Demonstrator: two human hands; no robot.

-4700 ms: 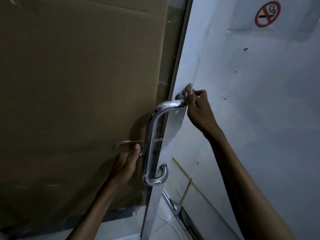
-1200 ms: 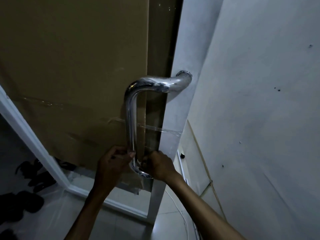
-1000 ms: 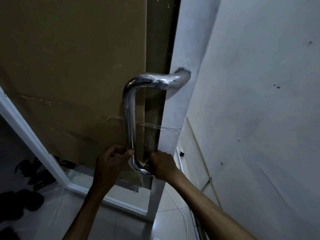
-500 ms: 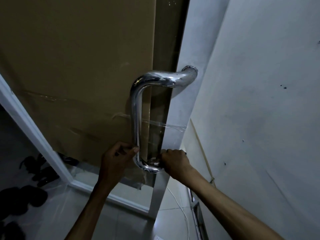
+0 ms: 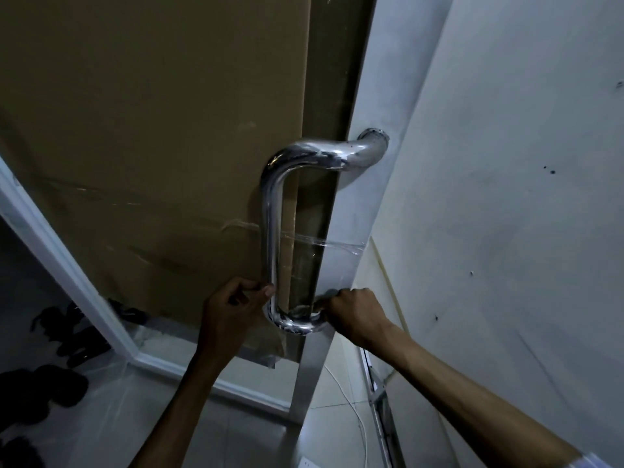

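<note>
A chrome U-shaped door handle (image 5: 270,231) is fixed to the pale metal door stile (image 5: 347,224). Brown cardboard (image 5: 152,130) covers the glass behind it. One strip of clear tape (image 5: 324,243) runs across behind the handle, from the cardboard to the stile. My left hand (image 5: 233,312) is just left of the handle's lower bend, thumb and curled fingers pinched together at the cardboard's edge. My right hand (image 5: 354,315) is at the handle's lower mount with its fingers curled against the stile. A faint glossy tape band seems to stretch between the two hands; it is hard to make out.
A grey-white wall (image 5: 506,197) stands close on the right. A white frame (image 5: 67,275) slants across the lower left, with dark shoes (image 5: 67,332) on the floor beyond it. A white cable (image 5: 354,410) and a metal floor track (image 5: 381,410) lie below the door.
Both hands came down from the handle's top and middle to its lower bend. Over the last second they stay there, the right hand shifting slightly right onto the stile.
</note>
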